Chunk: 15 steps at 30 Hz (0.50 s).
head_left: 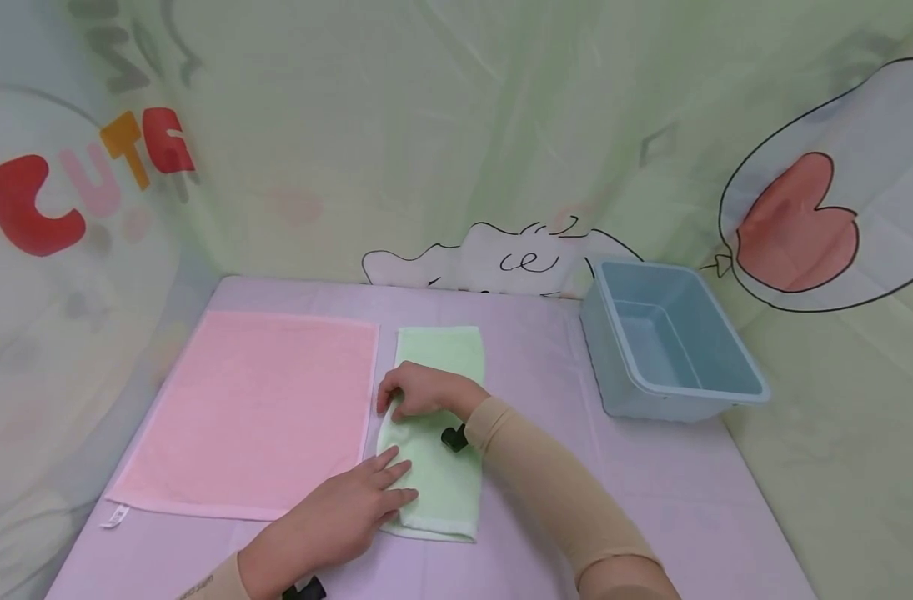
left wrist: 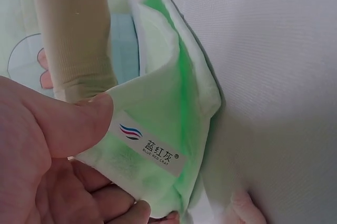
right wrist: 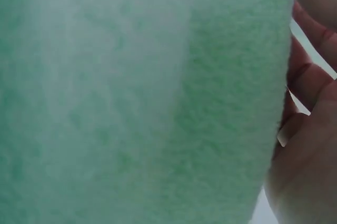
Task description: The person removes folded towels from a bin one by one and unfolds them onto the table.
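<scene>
A light green towel [head_left: 443,483], folded into a long strip, lies in the middle of the table. My right hand [head_left: 426,390] reaches across it and grips its left edge. In the right wrist view the green cloth fills most of the picture, with curled fingers [right wrist: 310,81] at its edge. My left hand [head_left: 343,512] is at the near part of the same edge. The left wrist view shows its thumb [left wrist: 79,124] against the cloth and fingers beneath, beside a white brand label [left wrist: 150,147]. The towel's layers gape there.
A pink towel [head_left: 253,408] lies spread flat to the left, its small white tag [head_left: 116,517] at the near corner. At the right back stands a blue-grey plastic basin [head_left: 669,333]. The table cover [head_left: 539,358] is pale purple, and printed curtains [head_left: 313,125] hang around it.
</scene>
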Available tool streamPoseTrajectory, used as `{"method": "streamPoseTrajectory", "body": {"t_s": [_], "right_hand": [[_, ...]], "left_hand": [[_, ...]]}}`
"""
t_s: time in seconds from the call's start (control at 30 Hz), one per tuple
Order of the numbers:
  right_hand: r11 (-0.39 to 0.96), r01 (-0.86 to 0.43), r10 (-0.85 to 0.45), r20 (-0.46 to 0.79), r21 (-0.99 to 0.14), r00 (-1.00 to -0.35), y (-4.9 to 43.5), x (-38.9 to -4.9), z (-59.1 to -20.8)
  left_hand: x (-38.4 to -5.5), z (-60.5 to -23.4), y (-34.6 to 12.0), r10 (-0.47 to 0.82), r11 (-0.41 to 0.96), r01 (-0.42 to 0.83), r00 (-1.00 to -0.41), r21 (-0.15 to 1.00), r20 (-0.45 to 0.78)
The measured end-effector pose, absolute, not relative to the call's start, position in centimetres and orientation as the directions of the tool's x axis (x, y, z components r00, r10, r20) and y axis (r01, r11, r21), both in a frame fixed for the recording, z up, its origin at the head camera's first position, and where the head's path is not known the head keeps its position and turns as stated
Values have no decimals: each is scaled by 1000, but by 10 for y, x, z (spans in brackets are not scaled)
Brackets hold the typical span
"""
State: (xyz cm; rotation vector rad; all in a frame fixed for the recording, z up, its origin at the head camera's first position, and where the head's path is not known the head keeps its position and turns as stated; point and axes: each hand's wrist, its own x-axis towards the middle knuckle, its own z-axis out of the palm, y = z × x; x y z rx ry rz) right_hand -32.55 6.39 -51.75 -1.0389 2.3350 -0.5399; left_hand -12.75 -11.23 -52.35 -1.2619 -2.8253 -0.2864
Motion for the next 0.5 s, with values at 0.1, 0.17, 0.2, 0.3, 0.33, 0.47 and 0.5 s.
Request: {"method": "streamPoseTrajectory", "body": {"t_s": [0.1, 0.17, 0.2, 0.3, 0.33, 0.47, 0.5], "right_hand": [[646, -571, -752, -290, -508, -592, 65, -325, -519], [652, -571, -745, -280, -498, -606, 67, -325, -520], [650, -566, -744, -275, -508, -609, 68, -325, -521], [622, -551, -757, -246, -557, -606, 74, -325, -521], [609, -550, -764, -235, -572, -601, 76, -325, -520], [558, -540, -787, -195, -630, -586, 86, -326, -517], [546, -535, -791, -186, -644, -583, 89, -326, -516]], "left_hand": [[-127, -523, -111, 725, 662, 731, -680, 166, 107], [-127, -523, -110, 720, 666, 728, -684, 163, 117], [-127, -524, -109, 718, 667, 728, -685, 158, 125], [-127, -526, -107, 718, 668, 733, -680, 131, 148], [-127, -526, -106, 719, 667, 736, -677, 119, 158], [-128, -527, -105, 725, 659, 747, -661, 84, 194], [-129, -527, -105, 726, 657, 750, -658, 83, 201]]}}
